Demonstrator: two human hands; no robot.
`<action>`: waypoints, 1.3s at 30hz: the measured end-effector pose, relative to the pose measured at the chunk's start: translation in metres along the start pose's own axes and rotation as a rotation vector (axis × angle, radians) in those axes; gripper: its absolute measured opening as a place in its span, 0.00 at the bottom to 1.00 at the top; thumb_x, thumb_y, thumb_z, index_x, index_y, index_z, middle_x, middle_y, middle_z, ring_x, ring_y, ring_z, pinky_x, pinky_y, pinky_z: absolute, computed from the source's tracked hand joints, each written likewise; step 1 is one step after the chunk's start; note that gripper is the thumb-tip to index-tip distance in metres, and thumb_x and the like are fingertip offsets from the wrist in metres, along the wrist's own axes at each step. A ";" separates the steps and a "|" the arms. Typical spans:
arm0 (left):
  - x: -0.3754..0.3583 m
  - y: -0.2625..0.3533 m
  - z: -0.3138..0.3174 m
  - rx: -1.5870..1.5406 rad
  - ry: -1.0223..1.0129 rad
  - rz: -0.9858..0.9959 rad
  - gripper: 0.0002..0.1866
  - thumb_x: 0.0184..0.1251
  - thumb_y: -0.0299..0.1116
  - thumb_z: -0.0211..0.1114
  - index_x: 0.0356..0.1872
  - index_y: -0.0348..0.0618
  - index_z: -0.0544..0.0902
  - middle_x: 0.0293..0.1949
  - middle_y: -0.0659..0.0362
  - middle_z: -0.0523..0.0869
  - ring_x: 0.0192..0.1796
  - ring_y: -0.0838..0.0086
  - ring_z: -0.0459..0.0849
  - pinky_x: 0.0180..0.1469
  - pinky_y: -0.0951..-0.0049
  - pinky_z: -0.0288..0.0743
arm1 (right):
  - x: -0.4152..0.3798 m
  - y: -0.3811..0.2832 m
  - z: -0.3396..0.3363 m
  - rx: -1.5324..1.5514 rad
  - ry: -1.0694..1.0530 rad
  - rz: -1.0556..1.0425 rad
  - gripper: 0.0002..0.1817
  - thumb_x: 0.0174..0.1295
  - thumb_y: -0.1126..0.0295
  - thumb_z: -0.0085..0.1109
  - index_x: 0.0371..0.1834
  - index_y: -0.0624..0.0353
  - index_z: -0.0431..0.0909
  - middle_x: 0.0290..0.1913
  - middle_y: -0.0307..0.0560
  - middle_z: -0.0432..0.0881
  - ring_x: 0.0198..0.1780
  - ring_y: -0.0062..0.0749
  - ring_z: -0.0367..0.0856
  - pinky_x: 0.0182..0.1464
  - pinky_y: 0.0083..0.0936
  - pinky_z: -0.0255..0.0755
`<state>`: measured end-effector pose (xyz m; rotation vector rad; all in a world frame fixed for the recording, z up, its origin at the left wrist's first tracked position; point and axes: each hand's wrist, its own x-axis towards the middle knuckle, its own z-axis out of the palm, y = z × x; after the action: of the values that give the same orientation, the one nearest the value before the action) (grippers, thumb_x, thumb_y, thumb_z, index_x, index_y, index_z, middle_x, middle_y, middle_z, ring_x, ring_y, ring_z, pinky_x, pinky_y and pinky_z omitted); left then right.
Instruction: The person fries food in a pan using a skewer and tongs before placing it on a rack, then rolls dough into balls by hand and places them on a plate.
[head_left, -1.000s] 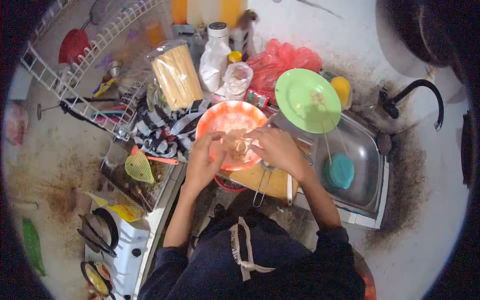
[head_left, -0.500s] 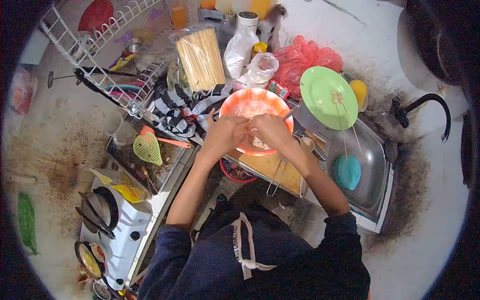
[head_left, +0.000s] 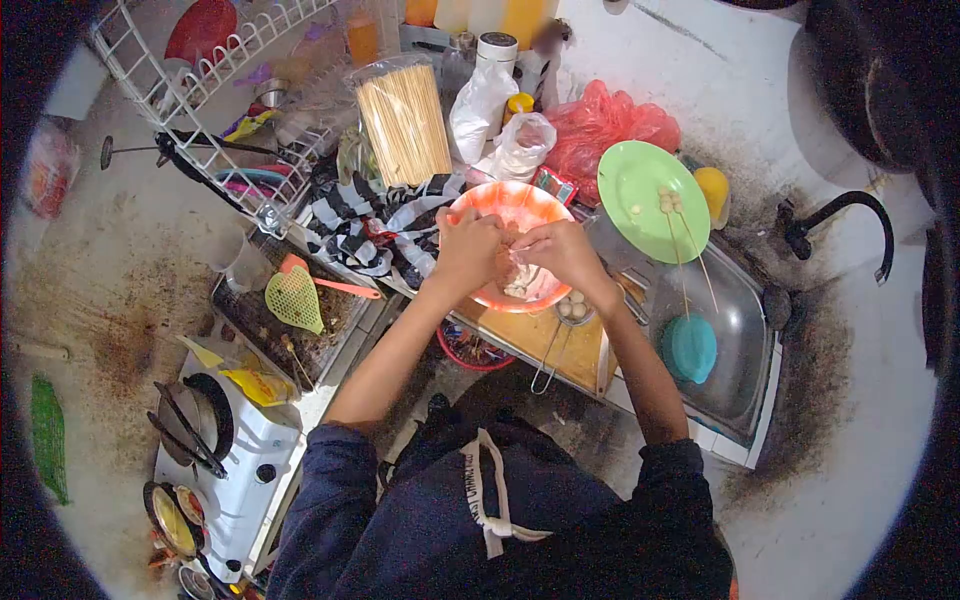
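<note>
Both my hands meet over an orange bowl (head_left: 486, 201) on the counter. My left hand (head_left: 468, 250) is curled into a fist, and my right hand (head_left: 556, 252) pinches toward it. Between them they grip a bit of pale food, too small to make out. More pale food (head_left: 520, 283) lies in the bowl below. Just in front of the bowl, a wire strainer (head_left: 571, 310) holding small pale balls rests on a wooden board (head_left: 540, 340).
A green plate (head_left: 633, 190) with skewered balls leans at the sink (head_left: 735, 330), with a teal lid (head_left: 688, 348) inside and a black tap (head_left: 840, 213) behind. Bagged skewers (head_left: 403, 118), a striped cloth (head_left: 365, 225), a red bag (head_left: 600, 120), a dish rack (head_left: 190, 90) and a stove (head_left: 235, 455) surround me.
My hands have drawn closer together and lifted slightly over the orange bowl. The strainer with the balls, covered by my right wrist before, now shows.
</note>
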<state>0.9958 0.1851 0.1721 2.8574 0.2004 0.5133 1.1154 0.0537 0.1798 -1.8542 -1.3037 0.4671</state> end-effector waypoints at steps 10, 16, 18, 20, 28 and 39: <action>0.009 0.006 -0.013 -0.175 -0.138 -0.084 0.16 0.45 0.44 0.66 0.36 0.51 0.82 0.44 0.65 0.79 0.49 0.70 0.74 0.50 0.48 0.54 | 0.000 -0.003 -0.017 0.294 0.034 0.114 0.10 0.51 0.74 0.60 0.35 0.69 0.78 0.31 0.43 0.81 0.32 0.19 0.78 0.36 0.16 0.73; 0.002 0.002 -0.010 -1.128 -0.113 -0.050 0.26 0.54 0.42 0.59 0.53 0.39 0.70 0.51 0.52 0.74 0.55 0.67 0.71 0.58 0.62 0.59 | -0.014 -0.028 -0.025 0.576 -0.010 0.157 0.13 0.53 0.73 0.58 0.41 0.69 0.75 0.37 0.44 0.80 0.37 0.21 0.78 0.41 0.17 0.72; 0.002 0.019 -0.015 -1.922 -0.100 -0.133 0.30 0.63 0.45 0.46 0.61 0.35 0.58 0.62 0.51 0.62 0.62 0.64 0.64 0.63 0.64 0.56 | -0.019 -0.045 -0.018 0.709 -0.009 0.106 0.14 0.53 0.73 0.58 0.43 0.69 0.75 0.37 0.44 0.79 0.37 0.22 0.78 0.42 0.17 0.72; 0.002 0.035 -0.012 -2.172 -0.065 -0.100 0.30 0.64 0.46 0.44 0.61 0.34 0.58 0.62 0.51 0.62 0.63 0.64 0.63 0.63 0.64 0.55 | -0.021 -0.050 -0.009 0.582 -0.005 0.058 0.14 0.53 0.73 0.59 0.43 0.68 0.75 0.37 0.44 0.80 0.39 0.21 0.77 0.42 0.17 0.73; 0.005 0.062 -0.021 -2.512 0.426 -0.317 0.27 0.68 0.45 0.40 0.61 0.34 0.58 0.63 0.52 0.60 0.66 0.66 0.57 0.67 0.66 0.50 | -0.038 -0.090 0.000 -0.328 0.283 -0.352 0.13 0.51 0.71 0.54 0.40 0.57 0.78 0.40 0.46 0.78 0.42 0.37 0.75 0.47 0.30 0.68; 0.000 0.123 -0.022 -3.040 0.519 1.004 0.32 0.67 0.52 0.31 0.64 0.39 0.53 0.63 0.53 0.60 0.65 0.68 0.59 0.66 0.70 0.49 | -0.037 -0.111 0.025 -0.267 0.454 -0.331 0.27 0.59 0.66 0.38 0.63 0.63 0.55 0.64 0.57 0.54 0.67 0.47 0.48 0.66 0.38 0.38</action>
<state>0.9996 0.0711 0.2232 -0.3473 -0.9519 0.5215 1.0157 0.0464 0.2461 -1.7662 -1.3585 -0.3020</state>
